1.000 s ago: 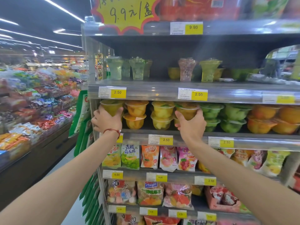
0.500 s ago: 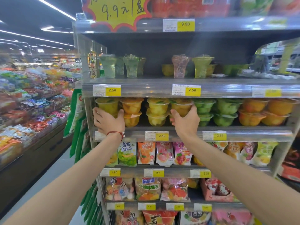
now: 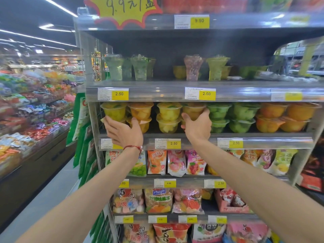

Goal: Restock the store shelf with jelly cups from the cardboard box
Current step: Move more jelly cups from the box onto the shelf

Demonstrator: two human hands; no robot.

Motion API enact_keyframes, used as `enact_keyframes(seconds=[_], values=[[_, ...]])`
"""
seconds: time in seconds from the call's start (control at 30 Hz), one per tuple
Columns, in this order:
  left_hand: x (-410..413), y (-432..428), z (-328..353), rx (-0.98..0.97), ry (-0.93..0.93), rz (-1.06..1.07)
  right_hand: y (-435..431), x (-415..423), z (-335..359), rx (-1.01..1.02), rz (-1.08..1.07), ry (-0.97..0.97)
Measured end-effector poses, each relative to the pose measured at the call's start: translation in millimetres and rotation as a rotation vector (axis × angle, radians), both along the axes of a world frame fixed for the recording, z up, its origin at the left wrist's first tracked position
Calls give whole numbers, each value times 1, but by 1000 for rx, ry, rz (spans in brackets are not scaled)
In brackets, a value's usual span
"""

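Observation:
Jelly cups stand two high along the middle shelf (image 3: 263, 142). My left hand (image 3: 122, 133), with a red cord at the wrist, wraps the lower yellow jelly cup (image 3: 123, 119) of the leftmost stack. Its fingers are on the cup's left and its thumb on the right, so the cup is mostly hidden. The upper yellow cup (image 3: 114, 112) sits just above those fingers. My right hand (image 3: 198, 127) grips the upper orange-yellow jelly cup (image 3: 193, 110) of the fourth stack from below, thumb left and fingers right. No cardboard box is in view.
Green cups (image 3: 243, 113) and orange cups (image 3: 273, 113) fill the shelf's right half. Tall jelly cups (image 3: 193, 67) stand on the shelf above. Jelly pouches (image 3: 157, 162) hang on the shelves below. An aisle floor (image 3: 52, 195) and a candy counter (image 3: 26, 120) lie to the left.
Both hands stay at the same two stacks. My left hand has slid slightly right and lower against its stack. The view has shifted a little.

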State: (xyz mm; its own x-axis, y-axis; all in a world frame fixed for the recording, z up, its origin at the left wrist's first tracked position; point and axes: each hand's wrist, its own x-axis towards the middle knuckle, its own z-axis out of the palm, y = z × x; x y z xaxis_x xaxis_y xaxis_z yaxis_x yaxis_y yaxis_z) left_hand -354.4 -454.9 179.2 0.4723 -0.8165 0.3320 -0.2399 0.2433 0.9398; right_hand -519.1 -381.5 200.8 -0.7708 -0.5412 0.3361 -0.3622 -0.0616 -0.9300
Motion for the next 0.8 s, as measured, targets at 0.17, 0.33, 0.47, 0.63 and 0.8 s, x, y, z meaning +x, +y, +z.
enact_keyframes(seconds=[0.17, 0.33, 0.47, 0.63, 0.8], values=[[-1, 11, -1, -18, 6, -46, -9, -3, -12, -30, 24, 6], [-1, 27, -6, -12, -9, -118, -14, -7, -36, -32, 50, 2], [2, 42, -12, 2, 6, -161, 28, 30, -24, -29, 98, -23], [15, 67, -31, -9, -17, -228, 73, 70, -36, -10, 168, -17], [41, 100, -80, 39, -51, -308, 99, 114, -83, 31, 263, -5]])
